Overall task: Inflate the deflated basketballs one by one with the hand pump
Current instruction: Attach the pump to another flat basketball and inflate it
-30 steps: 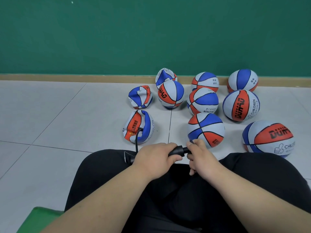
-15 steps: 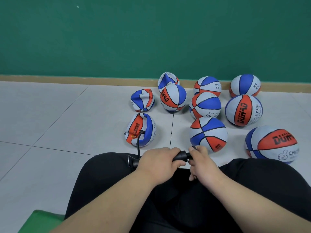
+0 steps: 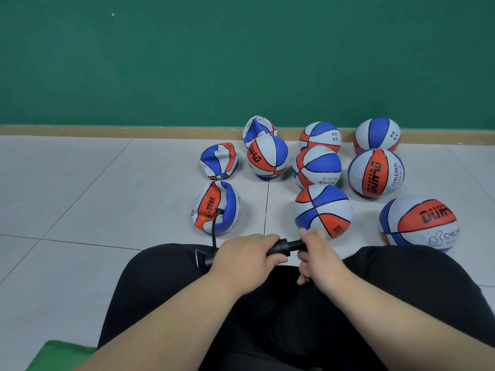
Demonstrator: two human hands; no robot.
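Where the hose meets the ball: black hose (image 3: 213, 231) rises from the pump's left end to the valve of the crumpled basketball (image 3: 218, 207). The ball lies unheld on the floor (image 3: 93, 196), at eleven o'clock from the left hand.
Risk, hose: likely the weakest point. A sideways jerk during a stroke could pull or bend the needle, since nothing steadies the ball, and the air would escape.
Risk, crumpled basketball: light and loose, it may be dragged toward the knees by the hose.
Left hand (image 3: 246, 254): fingers (image 3: 277, 261) closed fully round the barrel, with no gap visible, and holding it over the lap.
Hand pump (image 3: 284, 249): black, lying crosswise from nine to three o'clock. Only a short dark section shows between the two hands.
Risk, hand pump: the hands are nearly touching, so a full push-in could nip skin between handle and barrel.
Right hand (image 3: 317, 253): fingers (image 3: 304, 274) curled round the handle end, which is mostly hidden. One fingertip appears lifted toward twelve o'clock.
Spare flat balls: one (image 3: 219, 164) at twelve o'clock from the connected ball, and another (image 3: 257, 128) behind it by the wall.
Nearest round ball (image 3: 322, 210): just beyond the right knuckles at twelve o'clock. A wide stroke could knock it rolling.
Other round balls: six, from twelve to two o'clock.
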